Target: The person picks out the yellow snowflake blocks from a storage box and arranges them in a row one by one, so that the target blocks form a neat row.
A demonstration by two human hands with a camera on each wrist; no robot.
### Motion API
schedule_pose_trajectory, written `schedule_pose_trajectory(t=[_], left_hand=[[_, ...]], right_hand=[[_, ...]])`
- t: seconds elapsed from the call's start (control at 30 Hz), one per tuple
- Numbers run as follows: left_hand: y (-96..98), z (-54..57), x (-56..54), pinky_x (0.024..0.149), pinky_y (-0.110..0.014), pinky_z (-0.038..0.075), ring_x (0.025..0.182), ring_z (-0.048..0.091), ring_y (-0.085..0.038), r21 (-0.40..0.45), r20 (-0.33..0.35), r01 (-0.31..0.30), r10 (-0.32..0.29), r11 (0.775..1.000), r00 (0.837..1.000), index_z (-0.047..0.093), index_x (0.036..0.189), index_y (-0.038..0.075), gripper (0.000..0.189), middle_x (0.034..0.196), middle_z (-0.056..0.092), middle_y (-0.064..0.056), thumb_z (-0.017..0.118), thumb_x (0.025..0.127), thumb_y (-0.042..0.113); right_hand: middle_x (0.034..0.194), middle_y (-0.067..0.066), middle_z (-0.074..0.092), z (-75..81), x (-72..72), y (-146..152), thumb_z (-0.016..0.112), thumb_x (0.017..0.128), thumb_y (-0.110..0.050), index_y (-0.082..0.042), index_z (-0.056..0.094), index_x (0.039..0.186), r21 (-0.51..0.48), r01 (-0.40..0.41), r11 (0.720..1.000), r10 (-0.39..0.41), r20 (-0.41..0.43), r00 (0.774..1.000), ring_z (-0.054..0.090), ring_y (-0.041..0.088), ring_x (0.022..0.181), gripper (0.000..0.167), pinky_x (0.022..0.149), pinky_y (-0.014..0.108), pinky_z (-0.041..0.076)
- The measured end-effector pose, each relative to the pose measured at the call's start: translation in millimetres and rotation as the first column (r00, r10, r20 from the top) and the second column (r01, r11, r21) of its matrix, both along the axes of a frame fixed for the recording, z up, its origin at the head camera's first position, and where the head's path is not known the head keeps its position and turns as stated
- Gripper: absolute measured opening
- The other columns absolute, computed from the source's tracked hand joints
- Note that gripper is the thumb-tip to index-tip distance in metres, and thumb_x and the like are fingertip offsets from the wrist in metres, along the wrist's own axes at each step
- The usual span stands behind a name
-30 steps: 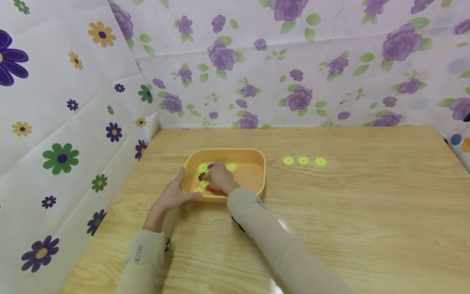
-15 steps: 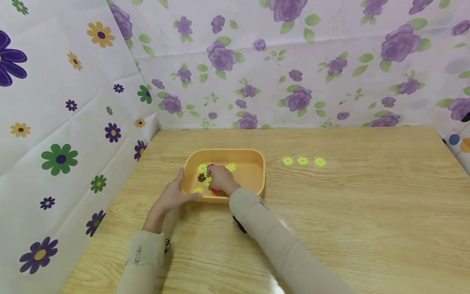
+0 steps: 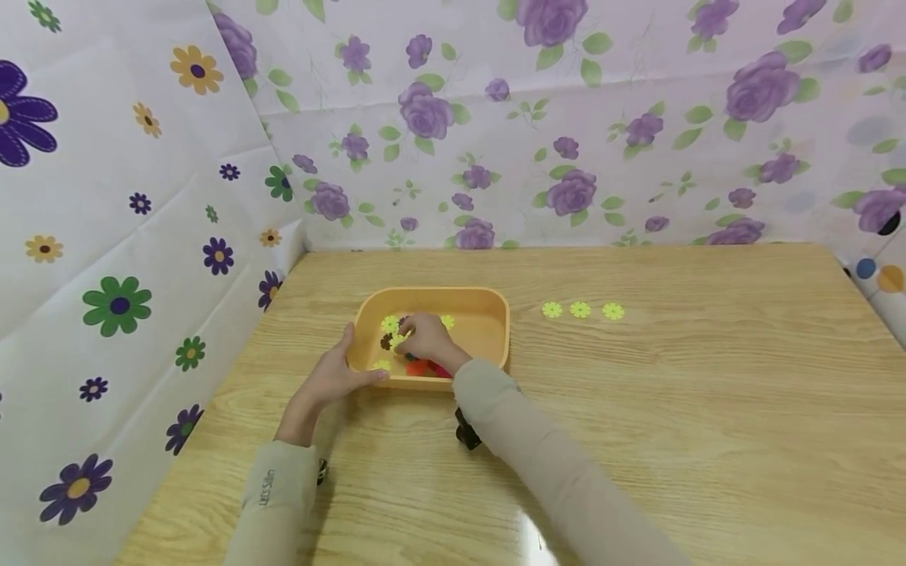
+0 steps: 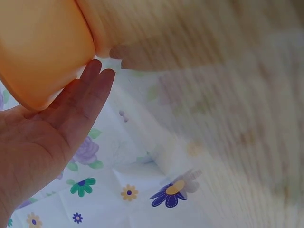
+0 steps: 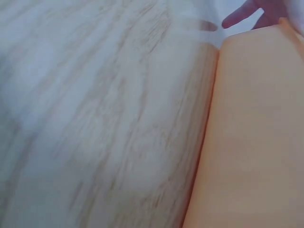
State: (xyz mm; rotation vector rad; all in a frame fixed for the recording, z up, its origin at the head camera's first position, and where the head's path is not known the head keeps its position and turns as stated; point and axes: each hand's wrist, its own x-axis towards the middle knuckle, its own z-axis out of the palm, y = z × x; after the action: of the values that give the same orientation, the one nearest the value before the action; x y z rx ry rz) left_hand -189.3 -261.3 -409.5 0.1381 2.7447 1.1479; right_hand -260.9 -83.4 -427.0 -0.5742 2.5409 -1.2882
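An orange plastic tray [image 3: 481, 330] stands on the table, with flower-shaped discs inside. My left hand [image 3: 336, 371] grips its near left corner, thumb over the front rim; in the left wrist view the fingers [image 4: 90, 90] lie along the outer wall. Inside the tray, my right hand [image 3: 428, 338] pinches a yellow-green flower disc [image 3: 396, 343] between thumb and fingers. Around it lie a yellow-green disc [image 3: 390, 323], a dark brown disc [image 3: 386, 341], another yellow-green disc [image 3: 447, 321] and a red disc [image 3: 416, 368]. The right wrist view shows the tray's outer wall, with the right fingers hidden.
Three yellow-green discs [image 3: 580, 310] lie in a row on the wooden table [image 3: 672, 409], right of the tray. A flower-printed cloth [image 3: 510, 173] rises behind the table, and another printed sheet [image 3: 170, 291] stands along the left side.
My right hand shifts slightly within the tray, its fingers drawing together on a yellow-green disc. More red and pink pieces show beneath the wrist. My left hand keeps its hold on the corner.
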Motion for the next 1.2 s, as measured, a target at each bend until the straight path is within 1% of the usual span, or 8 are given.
schedule_pose_trajectory(t=[0.13, 0.33, 0.43, 0.57, 0.7, 0.97, 1.13, 1.2], left_hand=[[-0.2, -0.4, -0.9, 0.104, -0.050, 0.020, 0.131, 0.021, -0.039, -0.005, 0.011, -0.007, 0.007, 1.000, 1.000, -0.003, 0.143, -0.003, 0.110, 0.147, 0.008, -0.027, 0.075, 0.075, 0.033], [0.0, 0.2, -0.9, 0.104, -0.051, 0.019, 0.131, 0.019, -0.040, -0.028, 0.029, -0.021, 0.022, 0.999, 0.999, -0.004, 0.143, -0.003, 0.109, 0.147, 0.008, -0.027, 0.074, 0.076, 0.032], [0.4, 0.2, -1.2, 0.104, -0.051, 0.020, 0.131, 0.020, -0.040, -0.026, 0.025, -0.021, 0.021, 0.999, 0.999, -0.003, 0.143, -0.004, 0.108, 0.147, 0.008, -0.027, 0.074, 0.076, 0.032], [0.6, -0.5, -1.8, 0.104, -0.050, 0.021, 0.131, 0.021, -0.040, -0.026, 0.017, -0.017, 0.018, 1.000, 1.000, -0.002, 0.143, -0.005, 0.108, 0.147, 0.008, -0.027, 0.074, 0.076, 0.031], [1.2, 0.0, -2.0, 0.104, -0.050, 0.021, 0.130, 0.021, -0.041, -0.030, 0.026, -0.025, 0.025, 0.999, 0.999, -0.002, 0.143, -0.004, 0.109, 0.147, 0.008, -0.027, 0.075, 0.075, 0.032], [1.6, 0.7, -1.1, 0.104, -0.050, 0.021, 0.130, 0.022, -0.041, -0.024, 0.045, -0.033, 0.034, 0.999, 0.998, -0.004, 0.143, -0.002, 0.109, 0.147, 0.006, -0.026, 0.074, 0.076, 0.032], [1.9, 0.9, -0.4, 0.104, -0.049, 0.021, 0.130, 0.022, -0.040, -0.019, 0.034, -0.025, 0.026, 1.000, 0.999, -0.003, 0.143, -0.003, 0.109, 0.147, 0.006, -0.027, 0.075, 0.075, 0.031], [1.8, 0.9, -0.3, 0.104, -0.050, 0.020, 0.131, 0.020, -0.041, -0.019, 0.028, -0.020, 0.020, 1.000, 0.999, -0.003, 0.143, -0.004, 0.109, 0.147, 0.006, -0.027, 0.075, 0.076, 0.031]], right_hand=[[0.103, 0.007, 0.064, 4.0, 1.7, 6.4, 0.074, 0.075, -0.014, -0.003, 0.068, 0.101, -0.056, 0.020, 0.998, -0.018, 0.039, 0.999, 0.058, 0.016, 0.082, 0.029, 0.067, 0.024, 0.048], [0.093, 0.007, 0.065, 7.0, 3.7, 16.5, 0.073, 0.075, -0.011, -0.004, 0.068, 0.101, -0.133, 0.039, 0.990, -0.028, 0.084, 0.996, 0.056, 0.013, 0.061, 0.028, 0.053, 0.024, 0.046], [0.092, 0.007, 0.064, 9.2, 6.2, 23.5, 0.071, 0.077, -0.009, -0.004, 0.067, 0.105, -0.171, 0.030, 0.985, -0.012, 0.104, 0.994, 0.060, 0.021, 0.063, 0.029, 0.054, 0.031, 0.050], [0.091, 0.009, 0.063, 14.7, 11.5, 34.5, 0.068, 0.080, -0.008, -0.004, 0.065, 0.107, -0.226, 0.008, 0.974, 0.020, 0.121, 0.992, 0.061, 0.033, 0.074, 0.028, 0.061, 0.041, 0.051], [0.085, 0.012, 0.064, 21.5, 15.1, 44.9, 0.066, 0.082, -0.008, -0.006, 0.064, 0.107, -0.247, -0.008, 0.969, 0.041, 0.128, 0.991, 0.059, 0.039, 0.077, 0.026, 0.057, 0.038, 0.050], [0.077, 0.021, 0.064, 31.7, 16.3, 59.4, 0.067, 0.081, -0.007, -0.001, 0.064, 0.109, -0.234, -0.048, 0.971, 0.062, 0.052, 0.997, 0.060, 0.039, 0.076, 0.028, 0.054, 0.025, 0.046], [0.064, 0.009, 0.060, 37.4, 19.2, 68.8, 0.068, 0.081, -0.008, -0.004, 0.065, 0.105, -0.207, -0.041, 0.977, 0.041, -0.002, 0.999, 0.060, 0.037, 0.071, 0.025, 0.052, 0.023, 0.042], [0.063, 0.006, 0.058, 39.8, 20.5, 72.6, 0.068, 0.080, -0.007, -0.002, 0.065, 0.105, -0.201, -0.036, 0.979, 0.033, -0.020, 0.999, 0.059, 0.032, 0.067, 0.025, 0.051, 0.022, 0.041]])
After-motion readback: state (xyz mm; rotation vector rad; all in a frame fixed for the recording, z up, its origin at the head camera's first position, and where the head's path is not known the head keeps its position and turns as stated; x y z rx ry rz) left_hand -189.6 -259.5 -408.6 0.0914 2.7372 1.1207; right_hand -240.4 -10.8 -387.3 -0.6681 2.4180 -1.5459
